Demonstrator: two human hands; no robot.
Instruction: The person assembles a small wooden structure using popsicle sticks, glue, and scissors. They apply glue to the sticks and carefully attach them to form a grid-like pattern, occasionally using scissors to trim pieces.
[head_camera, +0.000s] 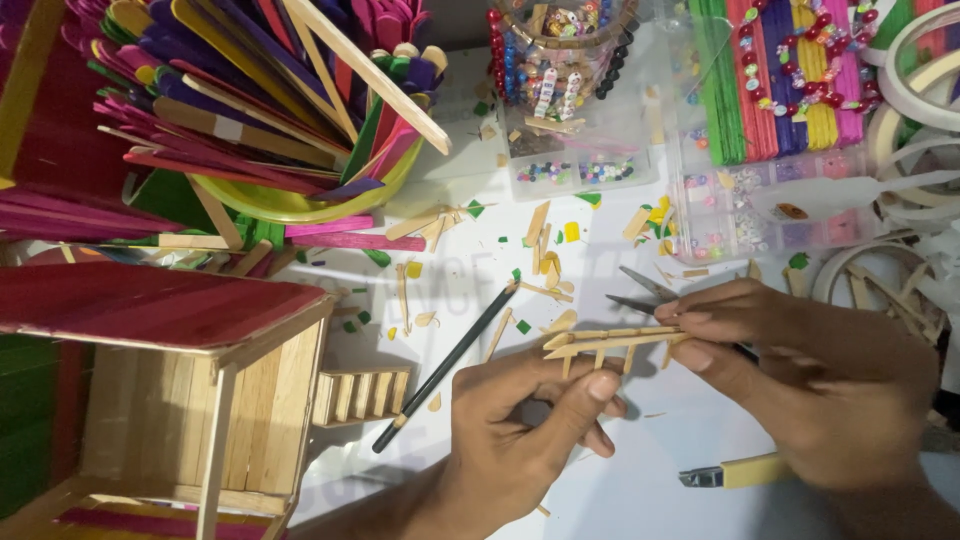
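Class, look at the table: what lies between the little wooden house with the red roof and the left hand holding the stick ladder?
In the head view, a dark pencil lies slanted between the house and the left hand; a small stick staircase sits against the house.

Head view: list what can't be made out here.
- Scissors: handles hidden behind the right hand.
- Small stick ladder: its right end is covered by that hand's fingers.
- Utility knife: rear part hidden under the right hand.
- Stick house: cut off by the left and bottom edges.
- Beads in the clear box: too small to tell shapes.
- Left hand: its palm side is hidden.
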